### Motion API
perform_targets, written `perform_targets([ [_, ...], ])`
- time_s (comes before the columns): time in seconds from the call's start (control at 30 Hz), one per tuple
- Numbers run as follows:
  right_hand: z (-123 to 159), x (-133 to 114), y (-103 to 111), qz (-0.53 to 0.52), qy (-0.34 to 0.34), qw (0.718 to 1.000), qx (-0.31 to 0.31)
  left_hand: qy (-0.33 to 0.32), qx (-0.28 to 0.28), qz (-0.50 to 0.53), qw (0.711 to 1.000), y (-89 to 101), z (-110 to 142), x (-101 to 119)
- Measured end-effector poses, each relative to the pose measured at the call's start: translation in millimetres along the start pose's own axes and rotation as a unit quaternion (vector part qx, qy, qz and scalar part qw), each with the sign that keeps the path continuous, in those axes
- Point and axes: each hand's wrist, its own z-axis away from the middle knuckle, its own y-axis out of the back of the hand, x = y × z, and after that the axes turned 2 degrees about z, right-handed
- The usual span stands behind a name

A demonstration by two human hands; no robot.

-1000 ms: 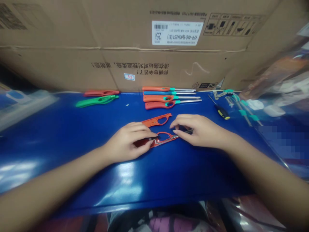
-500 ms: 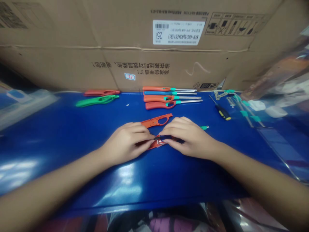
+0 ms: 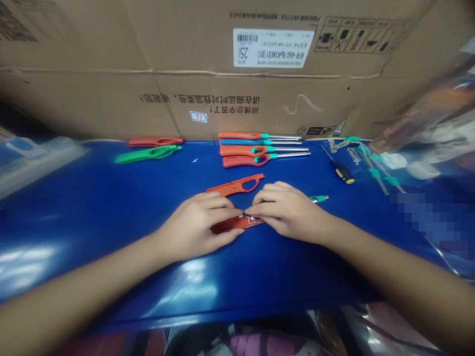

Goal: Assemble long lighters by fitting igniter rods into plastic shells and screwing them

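Between my hands lies an orange lighter casing half (image 3: 232, 225), its inside facing up, with a dark part and a pale wire showing in it. My left hand (image 3: 204, 220) is closed around the casing's left portion, thumb along the near side. My right hand (image 3: 291, 212) pinches at the inner parts near the casing's right end; what its fingertips hold is too covered to make out. A metal tube with a green collar (image 3: 319, 199) sticks out past the right hand. Just behind the hands rests a second orange casing half (image 3: 237, 186) with an oval trigger opening.
Several long-nosed lighters (image 3: 245, 151) lie in a row at the back against a cardboard box (image 3: 185, 49). Red (image 3: 156, 142) and green (image 3: 146, 154) casings are to their left. A yellow-black screwdriver (image 3: 341, 171) and metal tubes (image 3: 374, 170) lie right, on the blue table (image 3: 122, 207).
My left fingers have spread slightly, exposing more of the orange casing. The right thumb has drawn back behind the fingers, and more of the green-collared tube shows on the right.
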Motion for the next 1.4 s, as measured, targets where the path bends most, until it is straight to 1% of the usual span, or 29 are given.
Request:
perform_targets([
  [0.2, 2, 3, 4, 0.015, 0.042, 0.999, -0.01, -0.007, -0.011, -0.024, 1.0, -1.3, 0, 2],
  [0.43, 1, 2, 8, -0.001, 0.041, 0.999, -0.029, -0.023, -0.009, -0.031, 0.999, -4.4, 1, 2],
  [0.6, 1, 3, 10, 0.009, 0.044, 0.999, -0.028, -0.036, -0.012, -0.043, 0.998, -5.4, 2, 0],
  [0.83, 1, -1, 9, 0.075, 0.077, 0.994, -0.019, -0.076, -0.043, -0.151, 0.985, -2.9, -1, 5],
  [0.93, 1, -3, 8, 0.076, 0.051, 0.996, -0.006, -0.066, -0.055, -0.192, 0.978, -2.8, -2, 10],
  [1.07, 1, -3, 10, 0.01, -0.035, 0.999, 0.014, -0.058, -0.06, -0.213, 0.974, -3.9, 0, 14],
  [1.13, 0, -1, 12, -0.004, -0.063, 0.998, 0.016, -0.061, -0.059, -0.209, 0.974, -4.4, 1, 14],
  [1.23, 0, 1, 12, -0.014, -0.081, 0.997, 0.005, -0.065, -0.053, -0.199, 0.976, -4.7, 3, 13],
  [1.4, -2, 0, 7, -0.036, -0.098, 0.994, -0.014, -0.061, -0.068, -0.186, 0.978, -3.5, 1, 12],
])
